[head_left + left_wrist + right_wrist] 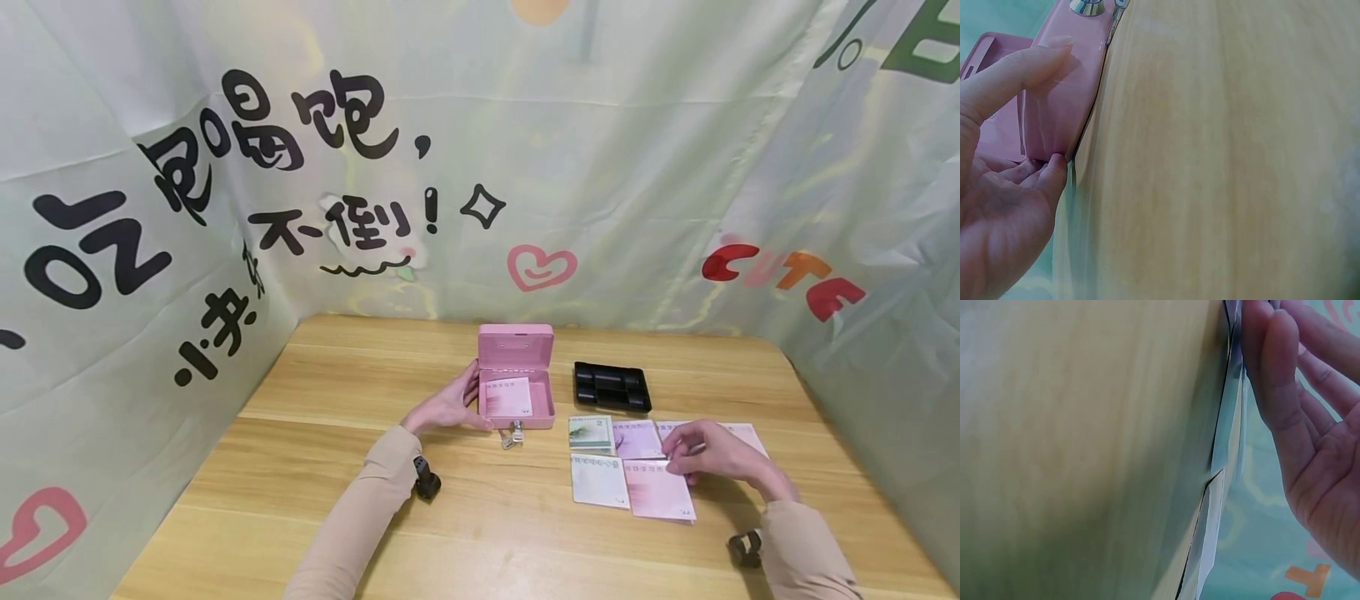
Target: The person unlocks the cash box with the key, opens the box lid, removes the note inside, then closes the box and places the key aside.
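The pink metal cash box point(545, 415) stands with its lid point(516, 346) raised, and a pinkish banknote point(510, 398) lies inside. My left hand point(450, 402) grips its front left corner. In the left wrist view the thumb point(1035, 65) presses the front face while the fingers bend around the side. Over the paper notes at the right hovers my right hand point(708, 450), fingers loosely bent. Its fingertips are near a purple note point(636, 439) and a pink note point(660, 492); whether they touch is unclear. The right wrist view shows note edges point(1225, 437) beside the fingers.
Keys point(507, 439) hang at the box's front lock point(517, 428). Behind the notes sits a black compartment tray point(611, 387). Greenish notes point(591, 433) and a pale note point(600, 482) lie left of the right hand; more notes point(746, 433) extend behind it. Printed cloth point(637, 167) surrounds the wooden table point(480, 533).
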The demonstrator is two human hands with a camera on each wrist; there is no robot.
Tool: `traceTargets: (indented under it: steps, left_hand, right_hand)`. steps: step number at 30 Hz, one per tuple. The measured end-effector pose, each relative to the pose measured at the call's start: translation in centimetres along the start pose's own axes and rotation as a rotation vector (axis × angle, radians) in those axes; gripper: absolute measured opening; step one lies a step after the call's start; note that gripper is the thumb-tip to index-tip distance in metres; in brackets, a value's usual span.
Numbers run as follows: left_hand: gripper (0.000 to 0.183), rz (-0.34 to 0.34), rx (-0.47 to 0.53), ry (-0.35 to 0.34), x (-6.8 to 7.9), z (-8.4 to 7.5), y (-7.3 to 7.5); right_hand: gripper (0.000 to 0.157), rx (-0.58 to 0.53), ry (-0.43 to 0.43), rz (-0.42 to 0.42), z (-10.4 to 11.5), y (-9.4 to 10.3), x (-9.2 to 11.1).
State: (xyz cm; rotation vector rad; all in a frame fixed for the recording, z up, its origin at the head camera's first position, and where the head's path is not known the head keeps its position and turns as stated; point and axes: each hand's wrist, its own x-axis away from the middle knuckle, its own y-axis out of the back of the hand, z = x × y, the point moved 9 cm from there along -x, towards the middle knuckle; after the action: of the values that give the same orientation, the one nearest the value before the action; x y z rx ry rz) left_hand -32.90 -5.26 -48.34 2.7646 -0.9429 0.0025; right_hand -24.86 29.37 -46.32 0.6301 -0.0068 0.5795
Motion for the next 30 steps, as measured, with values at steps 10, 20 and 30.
traceTargets:
  steps: [10,20,30]
  left_hand:
    - [0.127,0.007,0.005,-0.009,0.0,0.0,-0.1]
    - [0.129,-0.009,-0.011,0.014,0.0,-0.1,0.0]
    - [0.131,0.002,-0.04,-0.018,-0.1,0.0,0.0]
  right_hand:
    - [0.025,0.002,0.004,-0.064,-0.1,0.8,0.4]
    - [0.021,0.119,0.041,-0.265,1.0,2.6,0.3]
    - [0.023,0.185,0.105,-0.348,4.1,3.3,-1.1]
